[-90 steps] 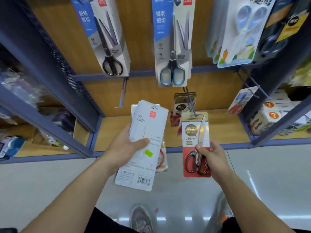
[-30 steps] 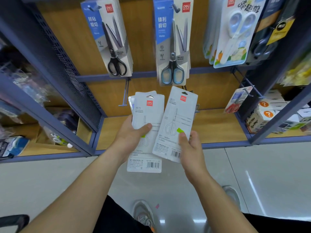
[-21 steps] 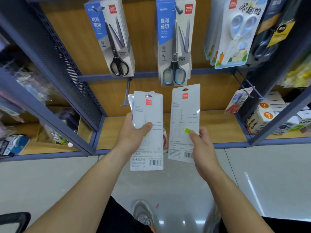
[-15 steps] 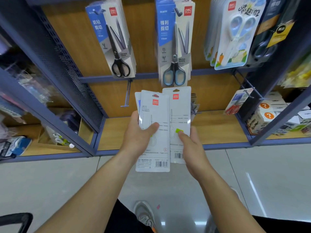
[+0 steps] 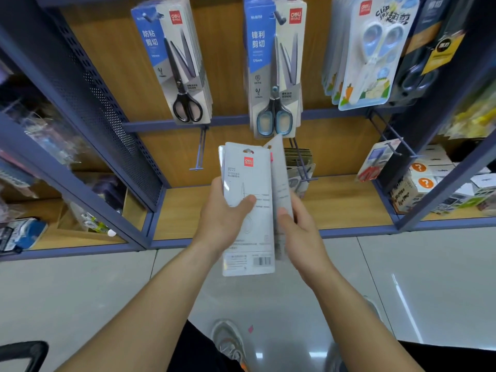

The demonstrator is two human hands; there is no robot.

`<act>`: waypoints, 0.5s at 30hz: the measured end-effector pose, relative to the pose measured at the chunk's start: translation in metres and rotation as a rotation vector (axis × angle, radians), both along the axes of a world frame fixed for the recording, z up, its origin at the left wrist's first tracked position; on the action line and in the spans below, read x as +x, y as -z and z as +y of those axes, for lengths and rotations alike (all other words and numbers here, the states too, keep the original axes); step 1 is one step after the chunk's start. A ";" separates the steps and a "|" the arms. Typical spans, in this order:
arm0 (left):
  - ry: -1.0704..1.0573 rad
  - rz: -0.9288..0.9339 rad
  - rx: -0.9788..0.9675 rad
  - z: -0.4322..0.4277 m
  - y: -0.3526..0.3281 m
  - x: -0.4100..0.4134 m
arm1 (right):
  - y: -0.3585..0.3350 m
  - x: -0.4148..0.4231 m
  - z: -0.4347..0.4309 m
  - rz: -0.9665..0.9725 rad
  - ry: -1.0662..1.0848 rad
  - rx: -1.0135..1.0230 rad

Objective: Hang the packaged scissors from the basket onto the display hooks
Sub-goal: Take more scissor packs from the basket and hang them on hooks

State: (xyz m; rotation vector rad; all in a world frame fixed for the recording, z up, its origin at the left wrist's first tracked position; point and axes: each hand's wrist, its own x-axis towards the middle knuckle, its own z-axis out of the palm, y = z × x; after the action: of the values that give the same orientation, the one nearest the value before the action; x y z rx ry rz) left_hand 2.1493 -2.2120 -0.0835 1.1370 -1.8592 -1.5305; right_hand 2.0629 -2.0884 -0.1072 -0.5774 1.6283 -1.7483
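Observation:
My left hand (image 5: 224, 218) grips a small stack of white scissors packs (image 5: 248, 183), backs toward me, with my thumb across the front one. My right hand (image 5: 298, 232) pinches one more white scissors pack (image 5: 280, 183), turned nearly edge-on right beside the stack. Behind the packs a display hook (image 5: 302, 163) carries several brown-carded packs. To the left an empty display hook (image 5: 200, 149) sticks out from the blue rail. The basket is hidden, apart from a dark curved piece (image 5: 24, 355) at the bottom left that may belong to it.
Black-handled scissors packs (image 5: 178, 65), blue-handled scissors packs (image 5: 273, 68) and children's scissors packs (image 5: 373, 52) hang on the upper row. A wooden shelf (image 5: 346, 202) lies below. A perforated blue side panel (image 5: 102, 103) bounds the bay on the left, boxes (image 5: 424, 181) on the right.
My right hand took a white pack off the left-hand stack, held it out to the right, then brought it back beside the stack and turned it edge-on. Three seconds ago it held a red-carded pack.

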 end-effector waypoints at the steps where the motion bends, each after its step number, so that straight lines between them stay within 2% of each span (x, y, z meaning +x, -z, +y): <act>1: 0.015 0.000 -0.020 0.003 0.000 -0.001 | -0.001 0.003 -0.003 -0.012 -0.030 -0.014; 6: 0.022 0.026 -0.003 0.005 -0.004 -0.003 | 0.001 -0.001 -0.006 -0.143 -0.100 -0.099; 9: 0.034 0.054 0.008 0.006 -0.006 -0.003 | 0.006 -0.009 -0.004 -0.212 -0.085 -0.076; 13: 0.062 0.108 0.023 0.005 -0.007 -0.002 | 0.010 -0.014 -0.004 -0.116 0.037 0.004; 15: 0.096 0.093 0.009 0.006 -0.006 -0.002 | 0.012 -0.017 -0.005 -0.093 0.072 -0.022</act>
State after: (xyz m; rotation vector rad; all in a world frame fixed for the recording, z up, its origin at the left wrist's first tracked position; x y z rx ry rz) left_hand 2.1476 -2.2063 -0.0777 0.9757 -1.8705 -1.6169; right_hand 2.0463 -2.0933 -0.1193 -0.4455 1.5845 -1.8196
